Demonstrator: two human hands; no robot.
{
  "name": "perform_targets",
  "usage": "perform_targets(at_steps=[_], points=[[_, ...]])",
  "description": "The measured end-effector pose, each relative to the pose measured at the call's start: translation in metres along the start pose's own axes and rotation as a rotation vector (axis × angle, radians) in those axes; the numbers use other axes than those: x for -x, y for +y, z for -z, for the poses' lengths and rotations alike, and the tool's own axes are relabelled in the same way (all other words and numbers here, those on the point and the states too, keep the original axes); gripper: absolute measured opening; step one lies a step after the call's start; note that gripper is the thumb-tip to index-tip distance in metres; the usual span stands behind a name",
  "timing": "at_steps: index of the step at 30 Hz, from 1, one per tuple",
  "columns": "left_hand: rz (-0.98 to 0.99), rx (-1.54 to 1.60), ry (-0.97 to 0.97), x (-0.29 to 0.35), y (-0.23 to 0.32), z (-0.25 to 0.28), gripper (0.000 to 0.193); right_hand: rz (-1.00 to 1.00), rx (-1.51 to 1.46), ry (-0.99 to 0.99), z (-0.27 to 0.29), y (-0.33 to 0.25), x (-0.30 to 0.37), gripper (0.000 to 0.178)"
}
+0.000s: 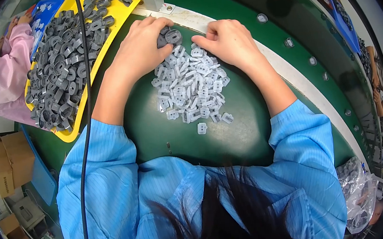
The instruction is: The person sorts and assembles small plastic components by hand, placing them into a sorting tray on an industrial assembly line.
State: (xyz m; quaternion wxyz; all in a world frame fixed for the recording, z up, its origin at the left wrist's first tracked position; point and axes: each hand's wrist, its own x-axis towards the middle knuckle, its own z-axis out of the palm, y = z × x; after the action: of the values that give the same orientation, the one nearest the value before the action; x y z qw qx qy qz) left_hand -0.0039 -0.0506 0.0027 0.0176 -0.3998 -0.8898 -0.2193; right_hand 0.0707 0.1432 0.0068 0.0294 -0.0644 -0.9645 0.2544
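Observation:
My left hand (142, 46) is closed around a dark grey ring-shaped plastic part (170, 37) at the far edge of the green work surface (154, 128). My right hand (228, 39) rests just right of it, fingertips pinching a small pale translucent piece (197, 52) at the top of a pile of several such pale pieces (191, 86). The pile lies between my two forearms. Both arms wear blue sleeves.
A yellow tray (68, 133) full of dark grey parts sits at the left. Behind it a person in a pink sleeve (4, 74) works by a blue tray (47, 13). A black cable (86, 131) hangs down the left. Cardboard boxes (9, 161) stand lower left, a plastic bag (356, 193) lower right.

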Motion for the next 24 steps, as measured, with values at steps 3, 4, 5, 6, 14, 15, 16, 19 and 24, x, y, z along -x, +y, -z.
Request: perform_targets(at_steps=[3,4,5,6,14,15,16,19,24], points=[[0.058,-0.099,-0.131,-0.003,0.007,0.007,0.043,-0.004,-0.075,0.033,0.009,0.024,0.001,0.036],[0.055,-0.099,-0.130,-0.006,0.007,0.007,0.043,-0.017,-0.155,0.012,0.011,0.030,0.001,0.033],[-0.002,-0.137,-0.114,-0.009,0.007,0.006,0.042,-0.005,-0.230,0.005,0.014,0.031,0.001,0.029],[-0.058,-0.174,-0.099,-0.012,0.006,0.005,0.042,-0.007,-0.229,0.007,0.015,0.032,-0.001,0.029],[-0.104,0.117,-0.025,-0.030,0.005,-0.011,0.028,0.224,0.114,0.135,0.008,0.017,0.023,0.021],[-0.214,0.116,0.081,-0.029,0.001,-0.018,0.036,0.237,0.132,0.156,0.003,0.015,0.025,0.021],[-0.213,0.116,0.082,-0.029,0.006,-0.019,0.036,0.238,0.133,0.156,0.002,0.014,0.025,0.021],[-0.133,0.291,0.228,-0.027,0.024,-0.022,0.048,0.013,-0.258,-0.004,0.007,0.012,0.021,0.015],[-0.176,0.369,0.263,-0.028,0.029,-0.033,0.041,-0.105,-0.846,-0.127,0.024,0.024,0.010,0.016]])
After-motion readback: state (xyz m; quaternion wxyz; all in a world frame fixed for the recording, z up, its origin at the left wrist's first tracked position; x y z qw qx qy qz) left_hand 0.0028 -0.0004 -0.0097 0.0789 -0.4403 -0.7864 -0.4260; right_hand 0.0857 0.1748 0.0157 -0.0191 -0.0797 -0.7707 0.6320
